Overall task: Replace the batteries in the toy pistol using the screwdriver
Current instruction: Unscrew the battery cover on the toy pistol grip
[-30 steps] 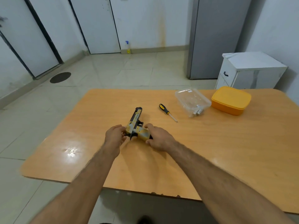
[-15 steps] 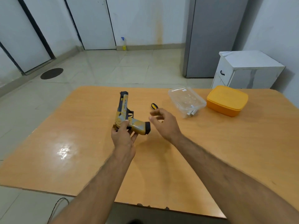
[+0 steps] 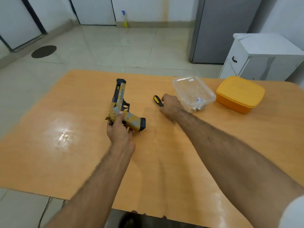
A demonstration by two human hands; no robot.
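My left hand (image 3: 119, 130) grips the yellow and black toy pistol (image 3: 120, 106) at the rear of its frame, barrel pointing away from me, grip pointing right over the wooden table (image 3: 69, 145). My right hand (image 3: 169, 106) is closed around the yellow and black screwdriver (image 3: 157, 100) lying on the table to the right of the pistol. Only the handle's far end shows; the shaft is hidden under my hand.
A clear plastic container (image 3: 193, 92) holding a few small batteries sits just right of my right hand. A yellow lidded box (image 3: 240, 94) stands beyond it. A white cabinet (image 3: 263, 55) and a grey fridge (image 3: 220, 28) stand behind the table.
My right hand let go of the pistol, reached right and closed on the screwdriver. My left hand lifted the pistol and now holds it alone.
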